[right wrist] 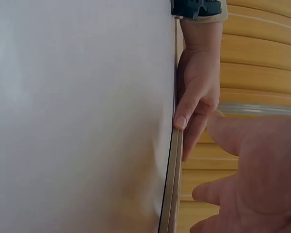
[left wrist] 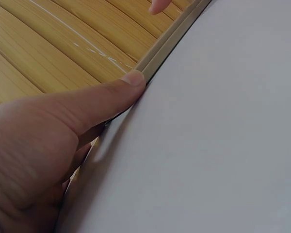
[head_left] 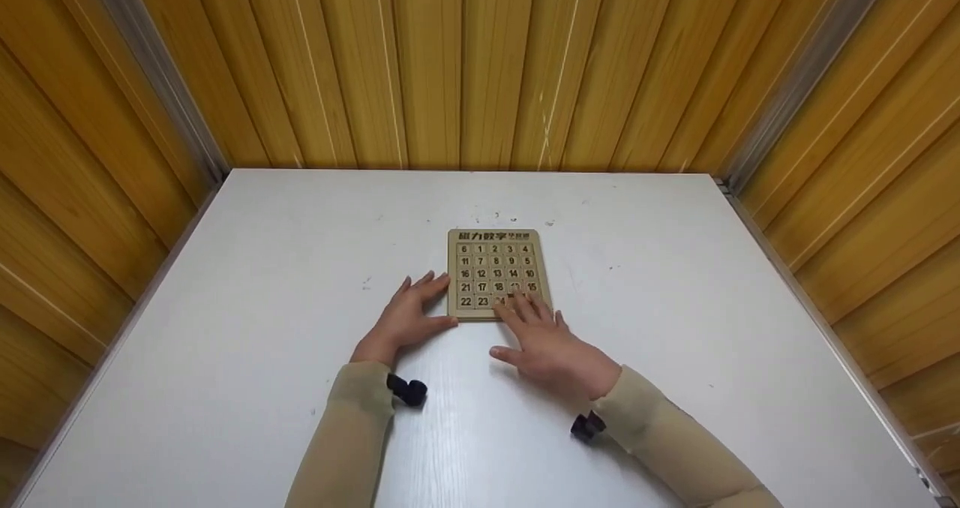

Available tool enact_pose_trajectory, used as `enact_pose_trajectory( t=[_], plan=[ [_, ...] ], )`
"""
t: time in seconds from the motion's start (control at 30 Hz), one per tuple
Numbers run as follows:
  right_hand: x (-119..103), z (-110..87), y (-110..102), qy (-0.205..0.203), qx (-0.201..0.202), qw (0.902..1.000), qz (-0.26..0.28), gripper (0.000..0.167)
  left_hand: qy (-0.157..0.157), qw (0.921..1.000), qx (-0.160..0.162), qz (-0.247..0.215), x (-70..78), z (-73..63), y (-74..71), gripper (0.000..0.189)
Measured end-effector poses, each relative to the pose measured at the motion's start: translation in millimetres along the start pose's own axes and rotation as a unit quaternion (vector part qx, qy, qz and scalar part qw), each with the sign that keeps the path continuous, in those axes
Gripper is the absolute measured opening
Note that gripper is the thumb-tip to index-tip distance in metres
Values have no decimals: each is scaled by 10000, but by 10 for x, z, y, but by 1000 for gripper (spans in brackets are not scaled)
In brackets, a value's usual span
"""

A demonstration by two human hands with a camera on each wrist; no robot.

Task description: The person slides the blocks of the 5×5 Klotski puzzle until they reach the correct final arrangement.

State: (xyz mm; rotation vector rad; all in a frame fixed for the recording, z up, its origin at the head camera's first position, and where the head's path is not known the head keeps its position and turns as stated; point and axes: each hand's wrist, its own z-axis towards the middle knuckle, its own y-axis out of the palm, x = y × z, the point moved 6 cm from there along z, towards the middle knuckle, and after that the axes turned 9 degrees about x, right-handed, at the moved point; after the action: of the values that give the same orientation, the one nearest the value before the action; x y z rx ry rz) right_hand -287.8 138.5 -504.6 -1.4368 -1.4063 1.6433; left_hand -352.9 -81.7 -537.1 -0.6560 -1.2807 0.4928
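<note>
A tan number slide puzzle (head_left: pixel 496 274) lies flat on the white table, with rows of numbered tiles and dark characters along its top. At its left side, my left hand (head_left: pixel 409 314) steadies the frame: the thumb is against the lower left corner and the fingers reach along the left edge. The left wrist view shows that thumb (left wrist: pixel 133 77) on the rim. My right hand (head_left: pixel 546 343) spreads its fingers over the lower right tiles, fingertips at the bottom rows, thumb apart from the board. Those fingers hide some tiles.
The white table (head_left: pixel 225 328) spreads around the puzzle on all sides. Yellow wood-look panels (head_left: pixel 427 65) stand behind and at both sides, with metal posts (head_left: pixel 161 58) at the corners. Small dark marks dot the tabletop beyond the puzzle.
</note>
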Motion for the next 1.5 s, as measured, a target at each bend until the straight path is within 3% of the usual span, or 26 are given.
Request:
enact_pose_trajectory(
  t=[0.3, 0.47, 0.97, 1.2, 1.5],
  plan=[
    [-184, 30, 108, -116, -376, 9988, -299, 85, 70, 9999, 4, 118, 7, 11, 21, 81],
    [-148, 27, 105, -199, -413, 9978, -476, 85, -134, 9999, 31, 93, -10, 1, 18, 81],
    [22, -35, 16, 5, -247, 9989, -409, 84, 23, 10000, 26, 63, -34, -1, 12, 81],
    [-179, 21, 58, -257, -189, 9993, -189, 84, -23, 9999, 63, 79, -28, -10, 4, 81],
    [-403, 90, 165, -391, -471, 9976, -333, 86, -239, 9996, 67, 101, -14, -7, 9, 82]
  ],
)
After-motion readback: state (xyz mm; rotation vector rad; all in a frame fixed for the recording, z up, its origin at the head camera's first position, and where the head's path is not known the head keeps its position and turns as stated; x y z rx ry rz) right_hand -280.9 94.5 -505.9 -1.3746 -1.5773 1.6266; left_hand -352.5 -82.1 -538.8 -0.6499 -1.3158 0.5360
